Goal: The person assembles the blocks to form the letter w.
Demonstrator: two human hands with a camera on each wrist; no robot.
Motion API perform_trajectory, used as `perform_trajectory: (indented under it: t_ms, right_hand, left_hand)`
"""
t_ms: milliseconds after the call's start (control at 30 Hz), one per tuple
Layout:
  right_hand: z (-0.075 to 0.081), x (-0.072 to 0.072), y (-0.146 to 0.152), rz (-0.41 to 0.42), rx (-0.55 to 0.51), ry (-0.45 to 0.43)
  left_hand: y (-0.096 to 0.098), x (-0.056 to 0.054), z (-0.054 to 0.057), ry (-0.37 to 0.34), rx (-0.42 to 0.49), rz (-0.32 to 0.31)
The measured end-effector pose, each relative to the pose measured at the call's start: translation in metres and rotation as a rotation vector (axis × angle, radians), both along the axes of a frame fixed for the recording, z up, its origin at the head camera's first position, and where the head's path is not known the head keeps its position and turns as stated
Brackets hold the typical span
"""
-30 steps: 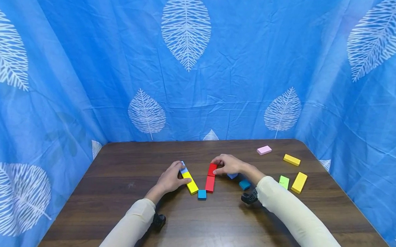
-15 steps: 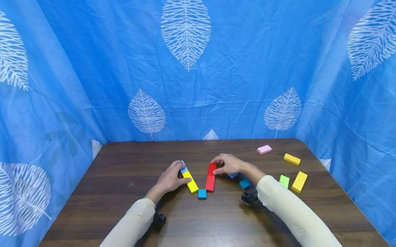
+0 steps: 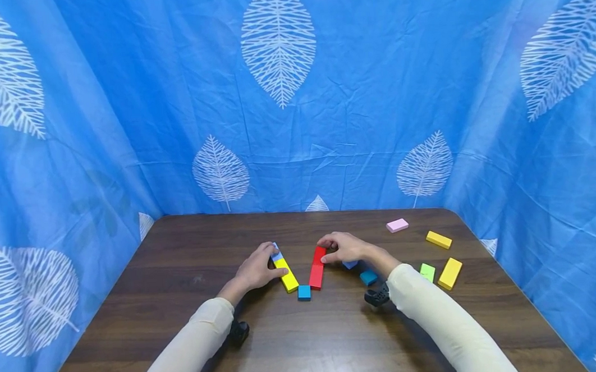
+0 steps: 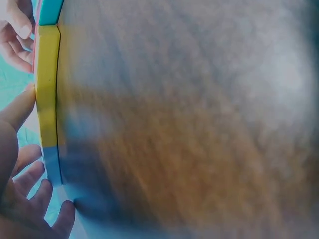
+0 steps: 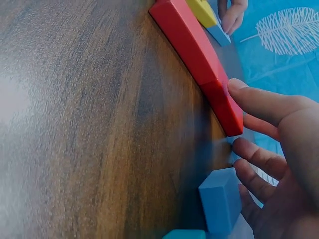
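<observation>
My left hand (image 3: 255, 268) rests on a slanted row on the table. Its thumb touches the yellow part (image 3: 290, 282), and its fingertips lie at the light blue block (image 3: 277, 255) at the far end. In the left wrist view those fingers look relaxed and spread. With thumb and index finger my right hand (image 3: 344, 247) pinches the far red block (image 3: 319, 254), which meets a nearer red block (image 3: 315, 276) end to end. A teal block (image 3: 304, 293) sits between the near ends of both rows, forming a V. Under the right hand lies a blue block (image 5: 219, 199).
Another teal block (image 3: 368, 277) lies by the right wrist. Farther right are a green block (image 3: 427, 272), two yellow-orange blocks, one near (image 3: 450, 273) and one farther back (image 3: 439, 240), and a pink block (image 3: 397, 226). A blue leaf-patterned curtain (image 3: 297, 169) borders the wooden table (image 3: 190, 248).
The far red block has been drawn snug against the nearer one; the thin seam between them has faded. The teal block at the point moved very slightly away from me. Both hands stay nearly still.
</observation>
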State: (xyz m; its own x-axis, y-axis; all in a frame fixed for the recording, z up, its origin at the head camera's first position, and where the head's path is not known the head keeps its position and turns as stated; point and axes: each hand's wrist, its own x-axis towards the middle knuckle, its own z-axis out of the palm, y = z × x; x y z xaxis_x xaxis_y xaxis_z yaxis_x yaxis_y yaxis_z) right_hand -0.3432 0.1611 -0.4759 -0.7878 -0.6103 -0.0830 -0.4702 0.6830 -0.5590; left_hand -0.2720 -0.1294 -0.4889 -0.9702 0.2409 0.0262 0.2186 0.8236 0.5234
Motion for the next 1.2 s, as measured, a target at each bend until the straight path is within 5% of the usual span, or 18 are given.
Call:
perform_trajectory:
  t_ms: [367,1200]
  right_hand:
    - [0.009,0.005,0.019,-0.006,-0.049,0.035]
    - [0.034,0.019,0.078,-0.04,-0.099,0.109]
  left_hand:
    - [0.002,-0.006,0.003,0.012,-0.024,-0.003]
    - [0.006,-0.001,0.011,0.013,-0.033,0.011]
